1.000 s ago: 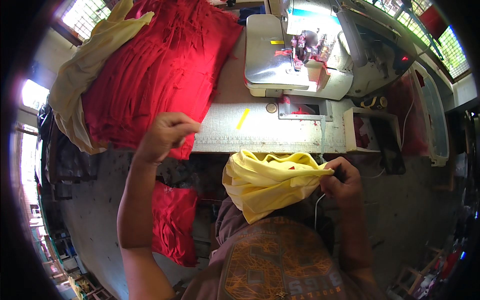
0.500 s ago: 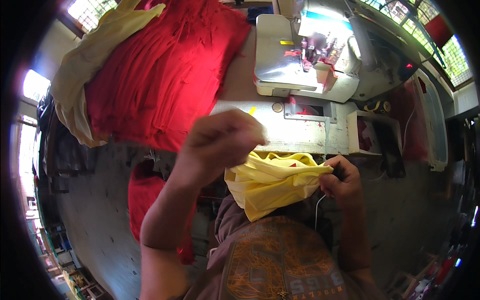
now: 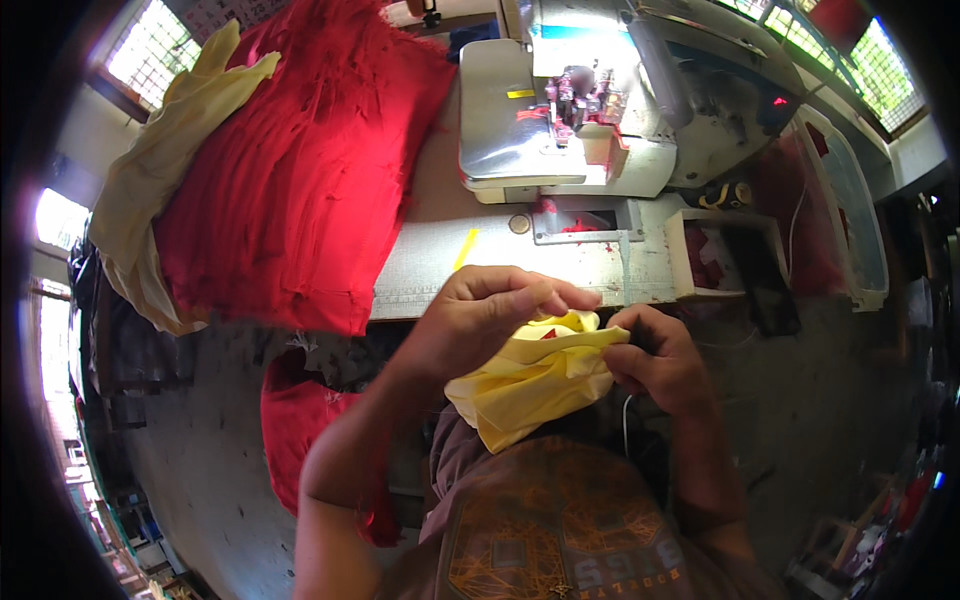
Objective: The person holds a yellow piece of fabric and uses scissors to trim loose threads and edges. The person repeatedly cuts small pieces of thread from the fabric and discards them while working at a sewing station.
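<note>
A: From the head camera, the room around you has a bright window (image 3: 155, 45) at the upper left and a grey floor (image 3: 215, 470) below your work table (image 3: 430, 190).

B: What do you have on that table?

A: A big red cloth pile (image 3: 290, 180) fills its left part, with a cream cloth (image 3: 140, 190) draped along the pile's outer side. Your sewing machine (image 3: 505, 120) stands right of the pile, lit brightly. In front of it you have a yellow strip (image 3: 465, 248) and a small disc (image 3: 519, 224). Farther right sits a white box (image 3: 677, 265) with red scraps (image 3: 705, 255) inside, just beside a dark flat object (image 3: 760, 280).

B: And where is your yellow cloth (image 3: 530, 385)?

A: Near the table's front edge, bunched in folds before your brown shirt (image 3: 560, 510). A small red patch (image 3: 548, 334) shows near its upper edge.

B: How do your hands grip it?

A: Your right hand (image 3: 655, 360) pinches the cloth's right end between thumb and fingers. Your left hand (image 3: 515, 315) reaches across its upper edge, fingers stretched toward your right; I cannot tell whether they pinch anything.

B: More red fabric (image 3: 295, 430) hangs low, beside your left forearm.
</note>
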The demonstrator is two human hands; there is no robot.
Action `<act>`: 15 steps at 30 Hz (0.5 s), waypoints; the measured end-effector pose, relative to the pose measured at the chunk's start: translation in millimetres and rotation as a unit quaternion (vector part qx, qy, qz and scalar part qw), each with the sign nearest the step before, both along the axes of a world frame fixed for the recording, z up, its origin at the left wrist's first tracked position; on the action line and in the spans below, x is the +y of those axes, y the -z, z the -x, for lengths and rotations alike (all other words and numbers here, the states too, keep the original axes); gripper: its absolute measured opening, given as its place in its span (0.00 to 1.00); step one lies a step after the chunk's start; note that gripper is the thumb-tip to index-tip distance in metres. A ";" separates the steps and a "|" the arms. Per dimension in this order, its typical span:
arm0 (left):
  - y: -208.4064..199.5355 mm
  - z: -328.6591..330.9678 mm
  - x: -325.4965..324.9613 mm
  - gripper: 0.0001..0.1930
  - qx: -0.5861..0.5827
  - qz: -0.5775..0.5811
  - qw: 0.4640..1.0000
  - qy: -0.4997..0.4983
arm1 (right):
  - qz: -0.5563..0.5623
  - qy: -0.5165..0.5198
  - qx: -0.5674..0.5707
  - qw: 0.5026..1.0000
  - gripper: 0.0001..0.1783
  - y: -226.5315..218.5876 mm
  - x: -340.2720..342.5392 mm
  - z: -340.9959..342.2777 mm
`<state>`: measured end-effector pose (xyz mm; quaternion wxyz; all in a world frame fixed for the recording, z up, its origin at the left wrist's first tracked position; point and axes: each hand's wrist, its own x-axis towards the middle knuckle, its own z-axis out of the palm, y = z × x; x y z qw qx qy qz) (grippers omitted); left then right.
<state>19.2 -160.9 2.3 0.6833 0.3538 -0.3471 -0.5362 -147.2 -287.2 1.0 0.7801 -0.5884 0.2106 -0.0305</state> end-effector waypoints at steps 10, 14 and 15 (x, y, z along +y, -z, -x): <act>20.8 6.2 -11.7 0.15 -0.354 -0.194 0.914 0.032 | -0.049 0.043 0.004 0.998 0.06 4.5 -6.5 -10.6; 27.8 1.4 -9.9 0.11 -0.065 -0.253 0.964 0.054 | -0.040 0.125 -0.040 0.991 0.07 6.2 -2.8 -13.1; 26.1 1.0 -10.0 0.12 -0.042 -0.255 0.965 0.050 | -0.021 0.135 -0.050 0.989 0.07 3.7 -5.1 -9.9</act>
